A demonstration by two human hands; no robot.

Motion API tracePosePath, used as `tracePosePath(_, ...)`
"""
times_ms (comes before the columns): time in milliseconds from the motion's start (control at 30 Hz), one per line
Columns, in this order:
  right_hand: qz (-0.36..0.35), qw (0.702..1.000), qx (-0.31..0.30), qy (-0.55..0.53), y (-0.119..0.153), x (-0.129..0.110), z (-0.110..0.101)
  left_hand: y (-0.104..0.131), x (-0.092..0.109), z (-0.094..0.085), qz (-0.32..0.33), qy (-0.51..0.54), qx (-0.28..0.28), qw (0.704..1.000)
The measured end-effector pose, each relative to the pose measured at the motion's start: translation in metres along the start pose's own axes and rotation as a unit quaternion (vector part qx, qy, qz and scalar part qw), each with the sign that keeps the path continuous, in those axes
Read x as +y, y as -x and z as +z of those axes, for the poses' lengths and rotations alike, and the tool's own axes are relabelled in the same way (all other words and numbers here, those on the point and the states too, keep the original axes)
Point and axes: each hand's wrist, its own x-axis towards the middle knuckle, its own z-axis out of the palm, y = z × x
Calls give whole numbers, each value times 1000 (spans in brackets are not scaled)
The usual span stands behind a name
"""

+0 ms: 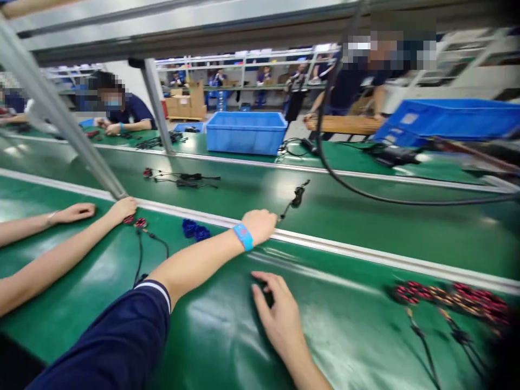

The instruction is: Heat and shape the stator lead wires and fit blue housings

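Two glossy green strips stretch across our view, a near worktop point(211, 336) with creased, light-catching patches and a far belt point(426, 227), with a pale rail point(345, 249) running between them. Our left hand point(260, 225), wearing a blue wristband point(244, 236), reaches over the rail with its fingers curled at the near end of a bundled black cable point(298, 196) on the far belt; we cannot tell whether they pinch it. Our right hand point(282, 309) is spread above the worktop, thumb apart from the fingers, holding nothing. To its right sit red-and-black coils point(410, 292) with dark leads. Left of our left forearm lie dark blue bundles point(195, 229), and beyond them a co-worker's hand point(124, 208) rests by the foot of a slanting metal post point(65, 111). Farther off, a blue crate point(246, 134) stands on another green bench, a second blue crate point(459, 122) sits tilted at right, and a masked co-worker point(125, 111) works at left. Cardboard boxes point(184, 103) and shelving point(244, 69) fill the far room.
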Motion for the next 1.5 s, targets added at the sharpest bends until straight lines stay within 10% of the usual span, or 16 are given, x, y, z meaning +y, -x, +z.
tracePosePath(167, 20, 991, 132, -5, -8, 17, -7, 114, 2, -8, 35, 8, 6, 999)
tracePosePath(300, -7, 976, 101, 194, -37, 20, -24, 173, -18, 3, 32, 18, -7, 999)
tracePosePath(633, -83, 876, -108, 463, -163, 11, -29, 199, -52, 13, 32, 48, -57, 997)
tracePosePath(800, -105, 834, -165, 515, -185, -1, -31, 200, -61, 8, 31, 42, -60, 997)
tracePosePath(1000, -149, 816, -141, 541, -124, -11, -94, 197, -86, 9, 66, 66, -70, 993)
tracePosePath(1133, -102, 866, -164, 461, -46, 4, -123, 195, -98, 9, 138, 103, -83, 982)
tracePosePath(1300, -50, 912, -135, 385, 24, 31, -123, 193, -99, 11, 193, 150, -98, 965)
tracePosePath(1500, -99, 923, -71, 365, 35, 33, -117, 191, -93, 17, 124, 206, -67, 968)
